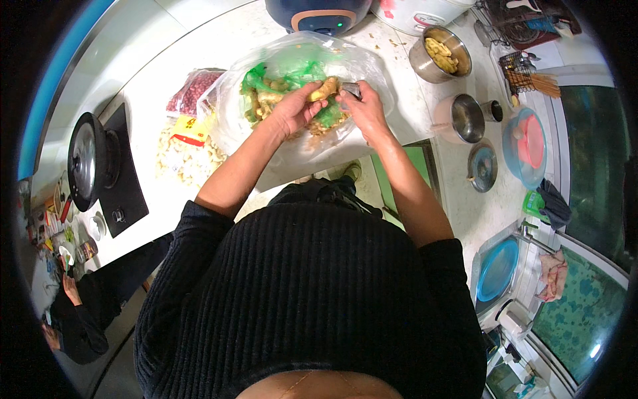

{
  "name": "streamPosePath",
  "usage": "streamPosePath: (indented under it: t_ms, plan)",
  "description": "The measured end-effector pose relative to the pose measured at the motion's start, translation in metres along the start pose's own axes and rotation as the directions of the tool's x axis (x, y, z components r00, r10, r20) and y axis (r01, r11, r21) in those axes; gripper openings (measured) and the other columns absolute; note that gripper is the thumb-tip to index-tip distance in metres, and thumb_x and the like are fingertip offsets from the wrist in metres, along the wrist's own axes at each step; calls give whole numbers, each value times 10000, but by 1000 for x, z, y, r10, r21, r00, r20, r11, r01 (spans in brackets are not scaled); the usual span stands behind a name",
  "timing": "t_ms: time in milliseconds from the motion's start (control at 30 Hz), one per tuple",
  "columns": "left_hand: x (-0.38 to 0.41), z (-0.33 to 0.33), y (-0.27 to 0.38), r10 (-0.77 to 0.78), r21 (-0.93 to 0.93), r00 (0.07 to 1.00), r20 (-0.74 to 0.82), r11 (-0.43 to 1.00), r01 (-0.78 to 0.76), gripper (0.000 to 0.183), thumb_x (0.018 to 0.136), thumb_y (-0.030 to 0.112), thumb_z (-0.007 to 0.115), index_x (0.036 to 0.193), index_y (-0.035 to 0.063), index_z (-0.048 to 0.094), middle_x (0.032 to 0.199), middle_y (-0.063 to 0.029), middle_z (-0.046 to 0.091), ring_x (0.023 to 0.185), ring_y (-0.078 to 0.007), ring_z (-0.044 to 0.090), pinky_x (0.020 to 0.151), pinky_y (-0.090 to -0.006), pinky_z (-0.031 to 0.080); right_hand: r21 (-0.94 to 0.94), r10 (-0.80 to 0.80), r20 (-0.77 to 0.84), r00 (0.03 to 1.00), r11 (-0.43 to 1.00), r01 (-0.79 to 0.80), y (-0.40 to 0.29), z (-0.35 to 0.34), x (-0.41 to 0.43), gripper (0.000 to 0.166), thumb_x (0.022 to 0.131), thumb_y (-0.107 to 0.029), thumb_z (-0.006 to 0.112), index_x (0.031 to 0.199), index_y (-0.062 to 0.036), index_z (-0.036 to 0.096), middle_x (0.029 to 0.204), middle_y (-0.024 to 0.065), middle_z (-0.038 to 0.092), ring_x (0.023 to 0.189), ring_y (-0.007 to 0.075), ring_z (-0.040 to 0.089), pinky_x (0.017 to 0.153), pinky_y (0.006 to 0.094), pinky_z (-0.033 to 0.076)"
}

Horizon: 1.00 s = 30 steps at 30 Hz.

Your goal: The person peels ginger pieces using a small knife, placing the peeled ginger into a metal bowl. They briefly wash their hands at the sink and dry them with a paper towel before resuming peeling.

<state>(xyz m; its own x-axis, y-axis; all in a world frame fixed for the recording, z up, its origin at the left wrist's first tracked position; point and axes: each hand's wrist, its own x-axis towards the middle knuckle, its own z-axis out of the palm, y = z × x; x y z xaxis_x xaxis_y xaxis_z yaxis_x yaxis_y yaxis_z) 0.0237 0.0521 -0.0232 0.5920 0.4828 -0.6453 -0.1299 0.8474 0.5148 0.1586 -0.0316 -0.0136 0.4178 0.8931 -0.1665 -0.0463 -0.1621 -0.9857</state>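
Note:
My left hand (298,108) grips a knob of ginger root (326,90), partly peeled so that yellow flesh shows. In my right hand (368,110) is a small metal tool (352,90), held against or close to the ginger's right end; its exact kind is hidden by the fingers. Both hands are over a clear plastic bag (369,65) spread on the counter. Inside it, a green mesh bag (301,75) lies around more unpeeled ginger (266,97), and brown peelings (326,125) are scattered below my hands. Pale yellow ginger pieces (439,54) fill a steel pot (421,69) at the upper right.
Bags of red beans (197,92) and pale nuts (187,154) lie left of the clear bag. A lidded pan (87,162) stands on a black cooktop (130,189). Behind is a dark blue cooker (319,17). Another pot (467,118) stands right; someone's hand (72,290) shows lower left.

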Motion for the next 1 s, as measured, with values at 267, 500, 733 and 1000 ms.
streamPosePath:
  t_ms: [267, 500, 733, 1000]
  plan:
    - [1, -14, -2, 128, 137, 991, 40, 982, -132, 244, 838, 223, 510, 978, 28, 556, 788, -55, 587, 514, -101, 533, 413, -144, 414, -222, 58, 86, 995, 974, -37, -7, -3, 3, 120, 728, -67, 609, 778, 37, 576, 645, 65, 573, 502, 104, 528, 464, 245, 417]
    - [-4, -6, -1, 214, 354, 976, -29, 916, -190, 253, 858, 240, 472, 942, 22, 569, 781, -44, 586, 477, -104, 502, 421, -181, 387, -190, -12, 108, 994, 981, 32, -2, 3, 14, 200, 767, -159, 623, 812, 32, 587, 675, 29, 575, 591, 89, 514, 536, 236, 408]
    - [-6, -6, 2, 209, 375, 976, -53, 910, -174, 248, 853, 234, 473, 900, 18, 586, 743, -41, 582, 453, -104, 479, 411, -187, 358, 25, 120, 74, 990, 992, -122, -4, 3, 19, 140, 756, -86, 623, 764, 47, 581, 735, 66, 594, 664, 127, 560, 603, 264, 475]
    - [-2, -9, -1, 321, 535, 945, -68, 811, -237, 215, 835, 227, 494, 837, 29, 578, 665, -11, 545, 400, -85, 395, 355, -192, 297, -140, 84, 166, 982, 988, -61, -5, 6, 13, 143, 754, -90, 626, 806, 40, 597, 746, 58, 601, 675, 111, 559, 613, 240, 463]
